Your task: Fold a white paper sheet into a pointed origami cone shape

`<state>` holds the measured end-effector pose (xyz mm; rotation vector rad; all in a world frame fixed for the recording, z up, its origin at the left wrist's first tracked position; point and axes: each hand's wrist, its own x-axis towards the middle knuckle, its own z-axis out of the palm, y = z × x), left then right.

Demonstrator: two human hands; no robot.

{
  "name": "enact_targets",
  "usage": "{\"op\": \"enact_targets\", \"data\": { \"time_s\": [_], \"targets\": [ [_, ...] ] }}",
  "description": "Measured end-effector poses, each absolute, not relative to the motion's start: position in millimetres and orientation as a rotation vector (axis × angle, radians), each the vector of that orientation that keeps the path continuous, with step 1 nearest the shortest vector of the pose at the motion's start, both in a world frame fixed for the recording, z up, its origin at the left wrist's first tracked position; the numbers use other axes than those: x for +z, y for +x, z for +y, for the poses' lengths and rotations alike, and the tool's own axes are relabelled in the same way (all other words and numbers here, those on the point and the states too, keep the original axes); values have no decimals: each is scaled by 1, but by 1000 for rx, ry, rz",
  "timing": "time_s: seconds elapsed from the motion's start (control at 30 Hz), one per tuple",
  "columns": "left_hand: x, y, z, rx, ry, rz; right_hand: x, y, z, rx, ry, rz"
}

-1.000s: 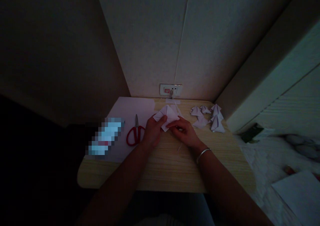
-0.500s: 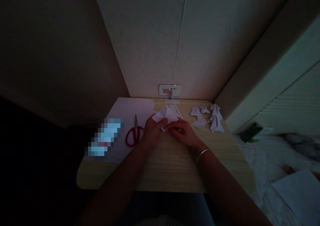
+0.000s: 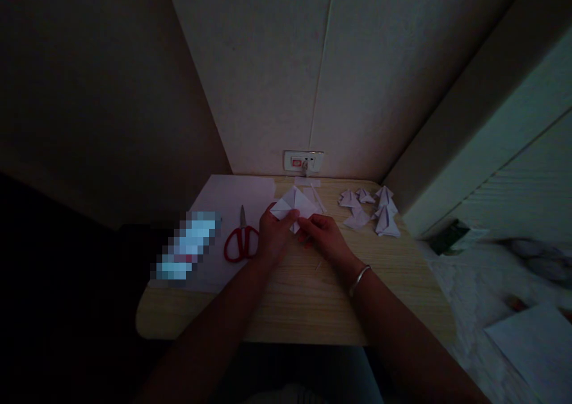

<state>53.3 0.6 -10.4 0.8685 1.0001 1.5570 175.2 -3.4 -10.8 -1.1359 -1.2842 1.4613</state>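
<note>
A creased, folded piece of white paper [image 3: 292, 200] is held up over the middle of the small wooden table. My left hand [image 3: 276, 230] grips its left side, thumb pressed on the front face. The fingers of my right hand [image 3: 324, 231] pinch its lower right edge, close to the left thumb. Red-handled scissors [image 3: 242, 240] lie left of my left hand, on white paper sheets [image 3: 241, 186]. Several folded white paper pieces [image 3: 385, 210] stand at the table's right side. Paper scraps [image 3: 315, 196] lie just behind the held piece.
A bright, pixelated flat object [image 3: 187, 246] rests on the sheets at the left. Behind the table [image 3: 308, 314], a wall socket [image 3: 304, 161] holds a plug. To the right, lower down, are a dark green item [image 3: 450, 237] and a white sheet [image 3: 531, 344] on a pale surface.
The folded paper has tilted to show a fuller diamond shape. My right fingers have shifted slightly left and closed in at its lower edge; my left hand still holds it.
</note>
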Motion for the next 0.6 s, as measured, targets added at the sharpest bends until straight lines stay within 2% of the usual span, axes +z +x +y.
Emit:
{"op": "enact_targets", "data": {
  "time_s": [0.6],
  "targets": [
    [-4,59,-5,1479,684,950,-18,169,-5,1453,-1111,-1487]
  ]
}}
